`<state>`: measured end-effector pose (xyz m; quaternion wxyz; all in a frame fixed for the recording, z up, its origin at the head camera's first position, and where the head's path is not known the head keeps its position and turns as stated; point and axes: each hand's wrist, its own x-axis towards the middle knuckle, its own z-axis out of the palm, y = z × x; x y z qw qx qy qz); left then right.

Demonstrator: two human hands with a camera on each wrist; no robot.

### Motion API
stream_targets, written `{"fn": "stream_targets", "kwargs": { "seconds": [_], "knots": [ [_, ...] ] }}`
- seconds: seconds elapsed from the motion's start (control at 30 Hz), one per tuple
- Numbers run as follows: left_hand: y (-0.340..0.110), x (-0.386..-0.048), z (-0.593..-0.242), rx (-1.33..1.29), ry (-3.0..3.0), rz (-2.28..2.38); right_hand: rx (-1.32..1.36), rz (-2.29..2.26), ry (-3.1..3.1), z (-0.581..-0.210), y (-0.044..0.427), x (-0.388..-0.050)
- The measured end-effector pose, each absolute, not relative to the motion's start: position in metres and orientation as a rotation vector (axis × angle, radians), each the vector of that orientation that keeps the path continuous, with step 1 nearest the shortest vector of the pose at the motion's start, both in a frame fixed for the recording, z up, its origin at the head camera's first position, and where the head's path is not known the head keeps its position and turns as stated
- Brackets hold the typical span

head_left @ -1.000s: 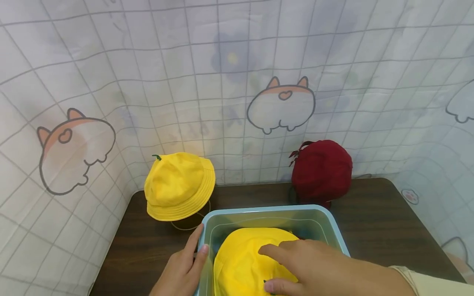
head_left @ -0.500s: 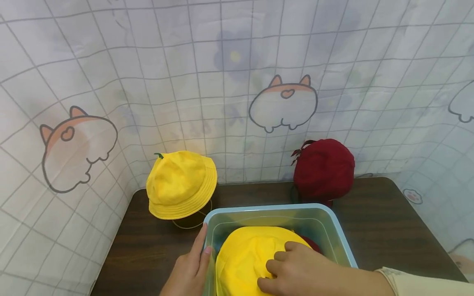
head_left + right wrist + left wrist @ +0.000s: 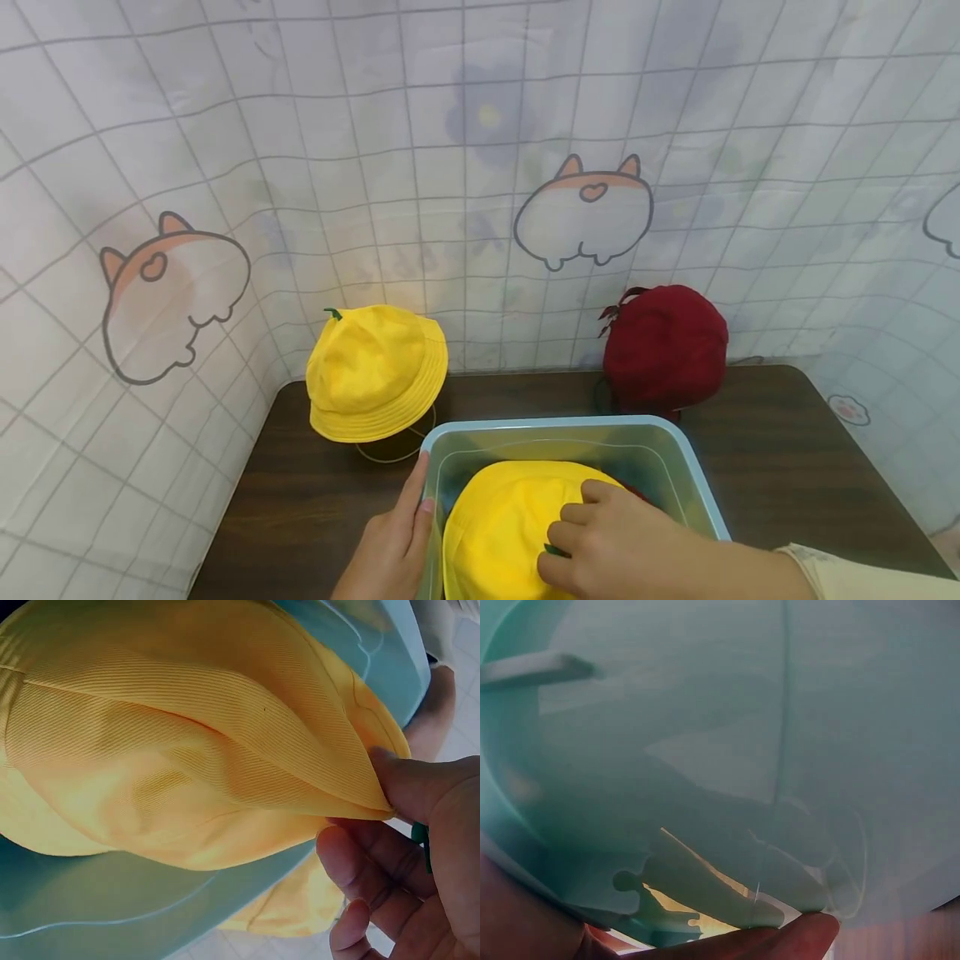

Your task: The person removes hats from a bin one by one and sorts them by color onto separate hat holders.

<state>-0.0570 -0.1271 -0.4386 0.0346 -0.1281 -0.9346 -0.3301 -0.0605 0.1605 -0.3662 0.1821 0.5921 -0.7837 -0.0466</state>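
Observation:
In the head view a yellow hat (image 3: 501,527) lies in a light blue bin (image 3: 555,422), over something dark red at its right. My right hand (image 3: 626,542) pinches the hat's crown near its green stem; the right wrist view shows thumb and fingers (image 3: 341,855) gripping the gathered yellow cloth (image 3: 187,750). My left hand (image 3: 390,546) rests against the bin's left wall, fingers fairly straight along the outside. The left wrist view shows its fingers (image 3: 810,937) at the edge of the blue-green wall (image 3: 667,750).
Behind the bin at the left, another yellow hat (image 3: 375,371) sits on a wire stand (image 3: 386,458). A dark red hat (image 3: 665,346) is at the back right of the brown table (image 3: 795,450). A patterned white curtain (image 3: 480,208) hangs behind.
My right hand's fingers have closed from a spread pose onto the crown of the hat in the bin. My left hand keeps its place at the bin's side. The head view has shifted slightly.

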Motion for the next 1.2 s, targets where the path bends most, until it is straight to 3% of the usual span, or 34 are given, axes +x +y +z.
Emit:
{"fn": "stream_targets", "kwargs": {
  "seconds": [0.53, 1.2],
  "knots": [
    [-0.129, -0.058, -0.435, -0.363, -2.963, -1.106, 1.438, 0.138, -2.275, -0.33, 0.182, -0.07],
    [-0.131, -0.062, -0.438, -0.424, -2.96, -1.154, 1.345, 0.349, -2.41, -0.279, 0.196, -0.091]
  ]
}}
